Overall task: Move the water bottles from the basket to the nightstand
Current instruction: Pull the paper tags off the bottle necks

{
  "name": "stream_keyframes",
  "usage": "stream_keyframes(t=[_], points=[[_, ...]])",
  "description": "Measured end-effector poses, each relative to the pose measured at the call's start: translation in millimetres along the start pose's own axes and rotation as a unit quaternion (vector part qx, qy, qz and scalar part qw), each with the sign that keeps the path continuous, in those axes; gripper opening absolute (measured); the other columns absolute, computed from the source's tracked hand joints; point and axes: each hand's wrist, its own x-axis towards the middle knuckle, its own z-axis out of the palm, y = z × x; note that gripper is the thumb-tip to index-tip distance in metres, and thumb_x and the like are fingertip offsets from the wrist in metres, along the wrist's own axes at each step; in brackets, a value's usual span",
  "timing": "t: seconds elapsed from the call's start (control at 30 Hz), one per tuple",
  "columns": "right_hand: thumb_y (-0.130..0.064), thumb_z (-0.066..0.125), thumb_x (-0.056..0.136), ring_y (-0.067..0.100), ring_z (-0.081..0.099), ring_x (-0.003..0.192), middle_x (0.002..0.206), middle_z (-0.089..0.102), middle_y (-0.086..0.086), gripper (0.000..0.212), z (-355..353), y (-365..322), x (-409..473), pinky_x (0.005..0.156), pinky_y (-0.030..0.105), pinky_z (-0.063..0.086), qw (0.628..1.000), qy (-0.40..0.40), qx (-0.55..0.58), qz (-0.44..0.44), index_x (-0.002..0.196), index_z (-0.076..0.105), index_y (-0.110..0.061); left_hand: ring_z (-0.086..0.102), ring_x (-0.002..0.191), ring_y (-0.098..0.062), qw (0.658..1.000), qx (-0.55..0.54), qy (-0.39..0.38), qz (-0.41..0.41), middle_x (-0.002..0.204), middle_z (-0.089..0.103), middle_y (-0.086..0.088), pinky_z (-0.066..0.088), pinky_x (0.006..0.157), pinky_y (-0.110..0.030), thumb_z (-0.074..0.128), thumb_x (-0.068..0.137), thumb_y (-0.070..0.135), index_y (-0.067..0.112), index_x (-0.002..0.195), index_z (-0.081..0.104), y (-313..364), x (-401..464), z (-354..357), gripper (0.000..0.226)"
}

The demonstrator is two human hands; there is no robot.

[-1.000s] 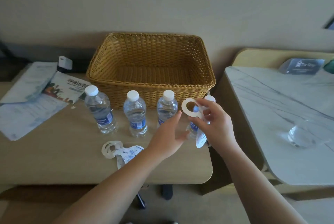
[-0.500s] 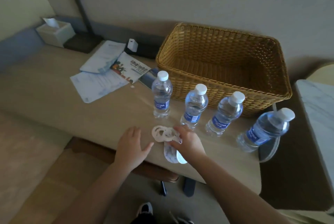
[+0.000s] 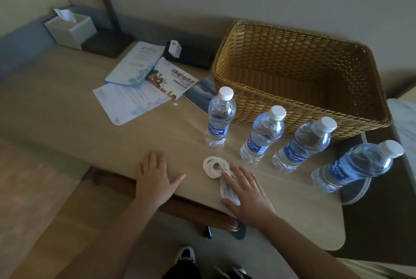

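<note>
- On the beige nightstand [image 3: 74,121], four clear water bottles [image 3: 218,117] with white caps and blue labels are standing in a row at 6 o'clock of the wicker basket [image 3: 301,76].
- Left hand [image 3: 155,177] is lying flat and spread, gripping nothing.
- Right hand [image 3: 246,193] is resting with fingers extended, pressing on white paper neck tags [image 3: 213,166] at 6 o'clock of the bottles.

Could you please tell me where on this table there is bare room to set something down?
The widest bare patch lies left of the left hand, below the papers. A smaller one lies right of the right hand, below the bottles. The strip along the basket is crowded.
</note>
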Motion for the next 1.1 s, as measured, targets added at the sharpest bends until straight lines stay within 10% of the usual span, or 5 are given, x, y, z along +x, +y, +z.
stream_keyframes(t=[0.77, 1.1], points=[[-0.056, 0.013, 0.097, 0.021, -0.018, 0.145, 0.16, -0.015, 0.002, 0.057, 25.1, -125.0, 183.5, 0.116, 0.043, -0.01, 0.992, -0.081, -0.09, -0.035, 0.148, -0.006, -0.041, 0.008, 0.147, -0.034, 0.998, 0.026, 0.011, -0.054, 0.16, 0.01, -0.021, 0.013, 0.115, -0.054, 0.005, 0.069, 0.087, 0.012, 0.153, 0.009, -54.8, 11.4, -7.0, 0.113], [-0.054, 0.02, 0.097, 0.015, -0.01, 0.147, 0.161, -0.002, -0.001, 0.055, -0.7, -140.5, 175.4, 0.118, 0.037, -0.007, 0.999, -0.015, 0.014, -0.026, 0.148, 0.004, -0.043, -0.002, 0.149, -0.031, 0.998, -0.012, -0.001, -0.061, 0.161, 0.003, -0.018, 0.006, 0.116, -0.053, 0.031, 0.083, 0.077, 0.015, 0.154, 0.005, -55.1, 13.4, -9.0, 0.097]])
